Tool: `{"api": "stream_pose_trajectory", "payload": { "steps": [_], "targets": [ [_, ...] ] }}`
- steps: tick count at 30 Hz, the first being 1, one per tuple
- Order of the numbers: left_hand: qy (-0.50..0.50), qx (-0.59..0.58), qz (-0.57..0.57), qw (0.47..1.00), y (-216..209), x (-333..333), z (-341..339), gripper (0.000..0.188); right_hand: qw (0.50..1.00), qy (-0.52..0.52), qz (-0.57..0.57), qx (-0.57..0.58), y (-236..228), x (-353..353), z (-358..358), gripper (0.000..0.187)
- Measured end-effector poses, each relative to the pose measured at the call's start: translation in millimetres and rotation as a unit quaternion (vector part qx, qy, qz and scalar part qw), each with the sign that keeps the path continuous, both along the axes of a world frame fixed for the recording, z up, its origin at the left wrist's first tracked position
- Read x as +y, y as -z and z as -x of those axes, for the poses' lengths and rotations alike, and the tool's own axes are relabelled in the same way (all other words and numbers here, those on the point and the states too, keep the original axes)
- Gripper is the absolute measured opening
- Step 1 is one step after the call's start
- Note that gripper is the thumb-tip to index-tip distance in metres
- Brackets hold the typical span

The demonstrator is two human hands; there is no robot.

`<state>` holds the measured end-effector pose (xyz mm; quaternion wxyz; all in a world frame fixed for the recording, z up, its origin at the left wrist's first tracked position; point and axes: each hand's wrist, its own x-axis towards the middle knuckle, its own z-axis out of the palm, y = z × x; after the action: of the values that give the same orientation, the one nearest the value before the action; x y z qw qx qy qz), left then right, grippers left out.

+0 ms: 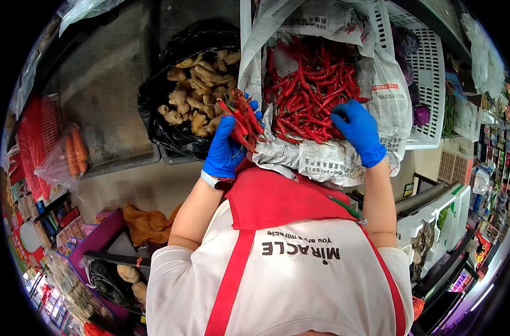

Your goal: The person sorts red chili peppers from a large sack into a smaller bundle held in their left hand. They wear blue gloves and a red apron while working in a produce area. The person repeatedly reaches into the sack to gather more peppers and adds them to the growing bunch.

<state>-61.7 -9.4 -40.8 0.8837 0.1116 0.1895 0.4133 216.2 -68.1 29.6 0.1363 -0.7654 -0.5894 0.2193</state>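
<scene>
My left hand [222, 151], in a blue glove, is closed around a small bunch of red chili peppers [245, 124], held beside the near left edge of the chili pile. The pile of long red chilies [308, 84] fills a white crate lined with printed newspaper [329, 161]. My right hand [360, 133], also gloved in blue, is at the pile's right side with its fingers curled in a pinch. What lies between those fingertips, if anything, is hidden.
Left of the chilies, ginger roots [196, 92] fill a black plastic bag [148, 112]. Bagged carrots [75, 150] lie farther left. Purple cabbages [421, 115] sit in a white slotted crate [431, 50] on the right. A green pen [347, 208] is at my red apron.
</scene>
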Motion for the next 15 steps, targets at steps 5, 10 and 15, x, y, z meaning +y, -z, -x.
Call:
{"api": "stream_pose_trajectory", "payload": {
  "steps": [5,10,15],
  "targets": [
    [0.001,-0.002,0.01,1.0,4.1,2.0,-1.8,0.063,0.982,-0.088,-0.019,-0.165,56.6,5.5,5.2,0.017],
    [-0.003,-0.002,0.008,1.0,-1.5,-0.7,-0.7,0.064,0.976,-0.011,-0.028,-0.216,67.8,18.0,1.2,0.019],
    [0.003,0.021,-0.02,1.0,1.4,1.2,-1.7,0.068,0.984,-0.018,-0.054,-0.17,65.5,28.8,2.2,0.018]
  ]
}}
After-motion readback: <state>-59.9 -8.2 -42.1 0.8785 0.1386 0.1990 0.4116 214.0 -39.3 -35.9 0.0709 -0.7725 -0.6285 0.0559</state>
